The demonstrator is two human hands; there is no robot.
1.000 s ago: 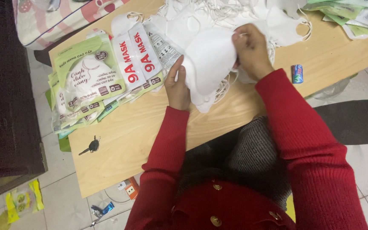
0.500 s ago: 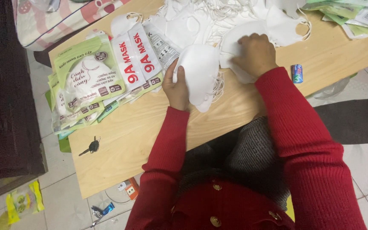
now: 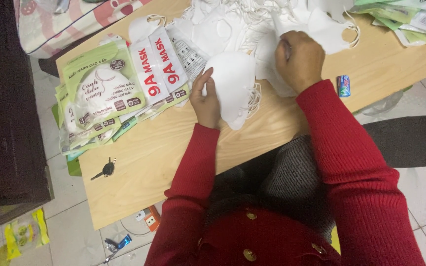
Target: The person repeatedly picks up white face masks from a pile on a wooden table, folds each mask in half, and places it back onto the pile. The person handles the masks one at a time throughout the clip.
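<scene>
— What do you have at the left of the frame?

— I see a stack of green-and-white mask packets [image 3: 102, 93] fanned out on the wooden table [image 3: 159, 152], with a set of keys [image 3: 105, 169] below them near the table's lower left edge. These look like finished packs to me.

— And the hands?

— Moving toward centre, my left hand [image 3: 207, 98] is curled around the edge of a white folded face mask [image 3: 233, 86], thumb and fingers closed on it, holding it just above the table. To its right, my right hand [image 3: 299, 59] is loosely fisted, fingers pinching into the pile of loose white masks [image 3: 252, 24] at upper centre; what exactly it grips I can't tell.

— How far along?

— I judge it partway: many packs done, a big loose pile left. More packets [image 3: 410, 19] lie at upper right, and a small blue wrapper [image 3: 343, 85] sits below them.
</scene>
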